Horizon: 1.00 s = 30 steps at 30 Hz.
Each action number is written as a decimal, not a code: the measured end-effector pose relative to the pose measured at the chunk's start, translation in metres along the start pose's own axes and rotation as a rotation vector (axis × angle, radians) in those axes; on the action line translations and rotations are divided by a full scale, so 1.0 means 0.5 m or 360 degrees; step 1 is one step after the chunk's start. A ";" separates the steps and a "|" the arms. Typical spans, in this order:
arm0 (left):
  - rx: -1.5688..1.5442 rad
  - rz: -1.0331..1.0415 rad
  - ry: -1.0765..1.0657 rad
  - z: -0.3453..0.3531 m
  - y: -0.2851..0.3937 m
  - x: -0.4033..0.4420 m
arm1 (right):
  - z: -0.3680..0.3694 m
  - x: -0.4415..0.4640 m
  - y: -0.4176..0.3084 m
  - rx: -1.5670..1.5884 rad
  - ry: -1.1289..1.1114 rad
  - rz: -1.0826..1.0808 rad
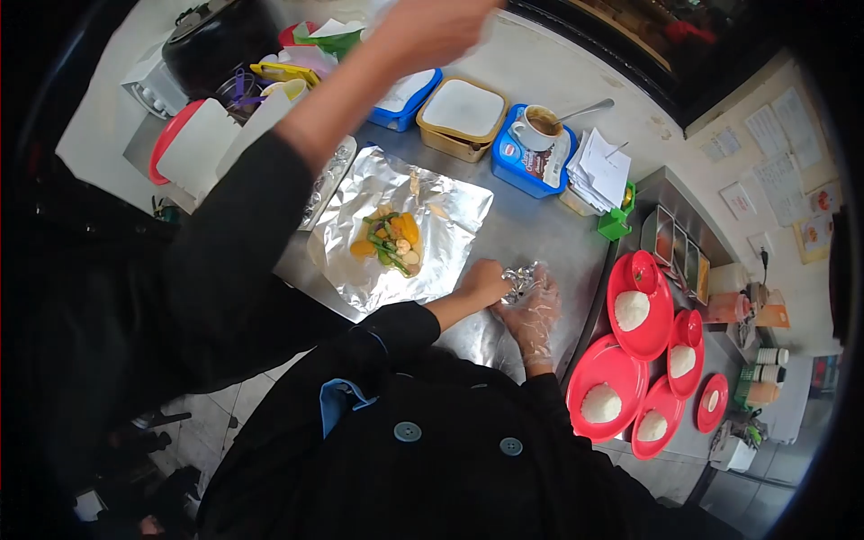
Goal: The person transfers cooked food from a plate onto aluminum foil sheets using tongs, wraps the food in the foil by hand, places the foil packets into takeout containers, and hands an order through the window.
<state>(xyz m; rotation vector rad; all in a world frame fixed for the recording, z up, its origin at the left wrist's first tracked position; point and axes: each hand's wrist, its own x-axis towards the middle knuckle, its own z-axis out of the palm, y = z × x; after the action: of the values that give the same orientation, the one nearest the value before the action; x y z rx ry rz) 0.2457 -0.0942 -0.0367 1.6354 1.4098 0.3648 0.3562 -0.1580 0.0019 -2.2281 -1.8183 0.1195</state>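
Observation:
My left hand (pixel 486 281), bare, has its fingers closed on a crumpled piece of foil (pixel 518 284) over the steel counter. On the other side of that foil is my right hand (pixel 533 317), in a clear plastic glove, its fingers wrapped round it. To the left, an opened foil sheet (pixel 454 211) lies flat with mixed cooked vegetables (pixel 393 241) in its middle. The foil hides part of both hands' fingertips.
A co-worker's arm (pixel 360 85) reaches across from the left, above the counter. Along the wall stand a tan tub (pixel 463 110), a blue tub (pixel 533 164) with a cup (pixel 540 128), and papers (pixel 598 171). Red plates (pixel 610 369) with rice stand at right.

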 end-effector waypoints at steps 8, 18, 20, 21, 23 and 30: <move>0.0412 0.0479 -0.0104 -0.093 0.022 -0.063 | 0.013 -0.003 0.049 0.0582 0.0250 -0.0122; 0.0039 0.0087 0.0584 -0.359 -0.050 -0.400 | -0.035 0.224 -0.438 0.1331 0.0203 -0.1162; -0.0017 -0.0023 0.0604 -0.357 -0.032 -0.444 | -0.033 0.271 -0.586 0.0823 0.0024 -0.1051; -0.0135 -0.0043 0.0619 -0.348 -0.031 -0.462 | 0.077 0.312 -0.653 0.0818 0.0162 -0.1183; -0.0297 -0.0074 0.0635 -0.330 -0.033 -0.488 | 0.157 0.345 -0.719 0.0825 0.0283 -0.1325; -0.0321 -0.0411 0.0687 -0.305 -0.077 -0.537 | 0.184 0.357 -0.646 0.0354 -0.0152 -0.1298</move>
<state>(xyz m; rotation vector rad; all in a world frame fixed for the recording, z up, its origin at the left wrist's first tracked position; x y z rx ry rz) 0.0306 -0.2707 0.1032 1.2353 1.8154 0.7138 0.0659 0.0876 0.0133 -1.2235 -2.4614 0.2499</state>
